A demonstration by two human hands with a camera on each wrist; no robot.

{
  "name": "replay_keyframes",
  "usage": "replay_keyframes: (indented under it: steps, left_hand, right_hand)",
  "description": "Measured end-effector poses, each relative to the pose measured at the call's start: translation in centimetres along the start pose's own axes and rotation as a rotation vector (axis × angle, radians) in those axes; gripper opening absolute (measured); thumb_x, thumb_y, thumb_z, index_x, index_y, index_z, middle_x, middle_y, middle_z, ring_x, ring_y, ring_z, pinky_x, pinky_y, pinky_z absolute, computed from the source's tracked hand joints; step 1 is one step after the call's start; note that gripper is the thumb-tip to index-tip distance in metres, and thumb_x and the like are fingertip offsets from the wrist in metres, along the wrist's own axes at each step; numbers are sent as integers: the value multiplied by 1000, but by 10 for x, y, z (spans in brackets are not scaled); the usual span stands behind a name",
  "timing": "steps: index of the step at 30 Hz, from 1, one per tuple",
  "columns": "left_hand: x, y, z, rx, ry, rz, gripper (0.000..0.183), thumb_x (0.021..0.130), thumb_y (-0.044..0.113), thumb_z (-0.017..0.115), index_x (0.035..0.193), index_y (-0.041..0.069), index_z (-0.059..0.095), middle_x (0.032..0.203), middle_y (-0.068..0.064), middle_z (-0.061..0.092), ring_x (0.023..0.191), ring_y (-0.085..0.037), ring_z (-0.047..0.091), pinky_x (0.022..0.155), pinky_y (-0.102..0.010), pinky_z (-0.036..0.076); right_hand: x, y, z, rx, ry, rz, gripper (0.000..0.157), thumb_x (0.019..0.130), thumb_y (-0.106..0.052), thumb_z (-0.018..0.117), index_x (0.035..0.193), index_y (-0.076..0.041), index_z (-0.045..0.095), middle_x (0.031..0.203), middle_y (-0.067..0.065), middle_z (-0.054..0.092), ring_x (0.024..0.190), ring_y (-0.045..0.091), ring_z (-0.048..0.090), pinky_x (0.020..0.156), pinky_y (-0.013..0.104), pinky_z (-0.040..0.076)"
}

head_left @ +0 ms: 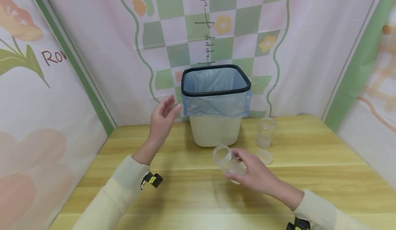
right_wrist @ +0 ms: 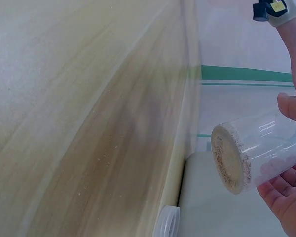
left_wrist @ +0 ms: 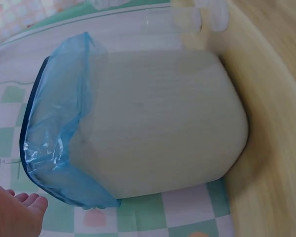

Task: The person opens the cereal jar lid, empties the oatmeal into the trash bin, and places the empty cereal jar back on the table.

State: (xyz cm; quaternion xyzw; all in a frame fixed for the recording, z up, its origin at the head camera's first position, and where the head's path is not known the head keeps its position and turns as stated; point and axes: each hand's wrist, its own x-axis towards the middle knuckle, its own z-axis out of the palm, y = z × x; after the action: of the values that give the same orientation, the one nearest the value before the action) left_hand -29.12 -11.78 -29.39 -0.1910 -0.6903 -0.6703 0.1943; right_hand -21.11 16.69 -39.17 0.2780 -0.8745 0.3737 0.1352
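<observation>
My right hand (head_left: pixel 258 173) grips a clear plastic jar (head_left: pixel 224 159) above the table, with its threaded mouth tilted up and left. In the right wrist view, tan crumbs (right_wrist: pixel 232 158) cling around the jar's base. My left hand (head_left: pixel 162 121) is raised beside the bin's left side, fingers loosely bent and holding nothing. A cream trash bin (head_left: pixel 215 130) stands upright at the back, lined with a blue bag (head_left: pixel 216 105) under a black rim (head_left: pixel 216 94). The bin's inner bottom is hidden.
Right of the bin stands a second clear jar (head_left: pixel 265 133). A clear round lid (head_left: pixel 265 157) lies in front of it. Small crumbs (right_wrist: pixel 106 155) dot the wooden table (head_left: pixel 185 199). Printed fabric (head_left: pixel 309 51) hangs behind and at both sides.
</observation>
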Motion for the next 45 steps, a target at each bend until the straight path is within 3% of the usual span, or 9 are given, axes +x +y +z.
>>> replay_keyframes:
  steps: [4, 12, 20, 31, 45]
  left_hand:
    - [13, 2, 2, 43, -1, 26, 56, 94, 20, 66, 141, -1, 45, 144, -10, 48, 131, -17, 45, 107, -27, 37]
    - [29, 1, 9, 58, -9, 10, 58, 95, 23, 65, 143, -1, 43, 146, -10, 45, 135, -18, 41, 109, -28, 34]
    - [47, -2, 21, 123, -6, 46, 57, 96, 27, 63, 143, 2, 44, 148, -10, 43, 136, -17, 39, 109, -26, 34]
    - [65, -6, 32, 360, -28, 233, 47, 96, 27, 62, 137, 4, 54, 144, -6, 49, 135, -12, 39, 110, -25, 30]
    - [71, -10, 33, 455, -102, 326, 32, 98, 17, 58, 124, 0, 64, 133, -12, 58, 130, -16, 47, 108, -29, 35]
  right_hand:
    - [0, -1, -4, -22, 13, 0, 65, 71, -20, 87, 125, 0, 56, 111, 1, 64, 92, 15, 59, 75, 33, 54]
    - [1, -4, -14, -58, 34, -26, 64, 72, -21, 87, 124, -3, 56, 111, 0, 64, 91, 15, 59, 74, 35, 54]
    - [2, -8, -26, -75, 67, -87, 64, 71, -21, 88, 124, -3, 56, 109, 0, 64, 90, 15, 60, 72, 37, 55]
    - [5, -13, -36, -77, 70, -97, 66, 72, -20, 87, 126, 0, 55, 110, 0, 64, 91, 14, 58, 73, 37, 54]
    - [10, -16, -51, -103, 102, -158, 62, 72, -18, 87, 122, -1, 56, 110, 0, 63, 90, 14, 58, 72, 36, 55]
